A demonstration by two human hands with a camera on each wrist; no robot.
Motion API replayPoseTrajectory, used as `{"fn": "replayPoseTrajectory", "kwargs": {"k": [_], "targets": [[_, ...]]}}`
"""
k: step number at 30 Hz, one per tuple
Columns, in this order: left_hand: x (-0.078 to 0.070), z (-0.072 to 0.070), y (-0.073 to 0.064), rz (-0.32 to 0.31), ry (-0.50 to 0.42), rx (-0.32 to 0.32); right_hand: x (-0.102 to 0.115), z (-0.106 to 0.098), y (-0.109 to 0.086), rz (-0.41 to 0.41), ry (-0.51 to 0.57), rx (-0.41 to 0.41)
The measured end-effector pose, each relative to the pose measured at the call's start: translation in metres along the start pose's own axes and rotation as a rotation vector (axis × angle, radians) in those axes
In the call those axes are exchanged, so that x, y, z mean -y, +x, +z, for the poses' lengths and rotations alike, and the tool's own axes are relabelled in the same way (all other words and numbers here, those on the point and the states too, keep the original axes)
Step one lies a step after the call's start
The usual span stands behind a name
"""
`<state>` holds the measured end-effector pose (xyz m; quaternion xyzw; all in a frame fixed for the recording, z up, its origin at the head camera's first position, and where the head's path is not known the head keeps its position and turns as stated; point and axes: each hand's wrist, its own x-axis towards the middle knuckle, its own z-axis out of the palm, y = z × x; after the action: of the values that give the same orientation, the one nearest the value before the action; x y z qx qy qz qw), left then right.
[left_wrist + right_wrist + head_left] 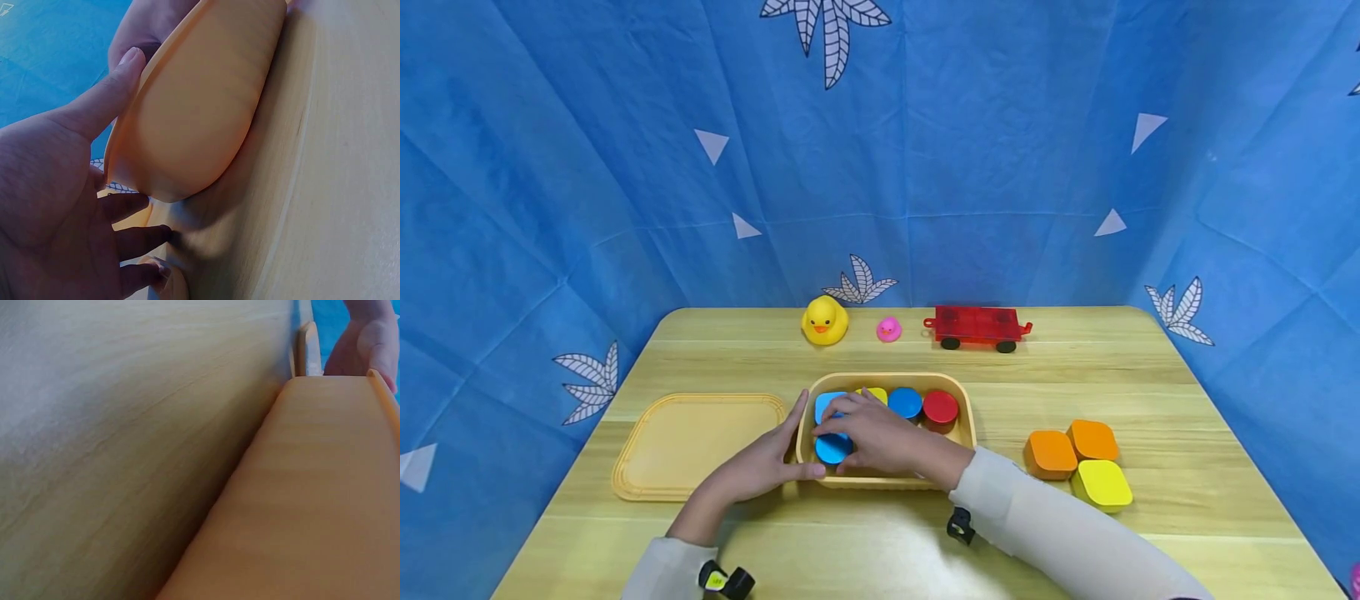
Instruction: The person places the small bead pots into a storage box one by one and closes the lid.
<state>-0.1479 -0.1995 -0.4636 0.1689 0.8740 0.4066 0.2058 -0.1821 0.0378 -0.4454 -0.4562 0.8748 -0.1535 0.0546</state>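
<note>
A tan plastic box point(962, 454) on the table has several coloured blocks inside. My right hand point(880, 437) reaches into its left part, fingers and thumb pinching a round blue block point(833, 450). Behind that hand are a light-blue block point(829, 403) and a partly hidden yellow block point(877, 395). Farther right in the box stand a round blue block point(905, 402) and a round red block point(940, 408). My left hand point(760, 467) steadies the box's left end; its thumb touches the rim in the left wrist view, with the fingers extended.
A flat tan lid point(700, 446) lies left of the box. To the right sit two orange blocks point(1050, 455) and a yellow block point(1102, 485). Along the back edge stand a yellow duck point(824, 321), a small pink duck point(889, 330) and a red toy wagon point(976, 326).
</note>
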Motion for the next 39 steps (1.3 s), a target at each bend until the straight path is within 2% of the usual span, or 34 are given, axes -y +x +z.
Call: {"fn": "replayPoseTrajectory", "kwargs": {"k": [10, 20, 28, 39], "targets": [[-0.002, 0.0, 0.0, -0.01, -0.005, 0.003, -0.002, 0.004, 0.001, 0.008, -0.007, -0.004], [-0.002, -0.001, -0.001, 0.015, -0.003, 0.011, -0.005, -0.008, -0.006, 0.026, 0.091, -0.027], [0.0, -0.002, 0.0, 0.039, 0.018, 0.001, -0.012, -0.025, -0.028, 0.078, 0.17, -0.054], [0.003, -0.001, 0.002, 0.011, 0.009, 0.008, -0.033, -0.044, -0.072, 0.089, 0.234, -0.148]]}}
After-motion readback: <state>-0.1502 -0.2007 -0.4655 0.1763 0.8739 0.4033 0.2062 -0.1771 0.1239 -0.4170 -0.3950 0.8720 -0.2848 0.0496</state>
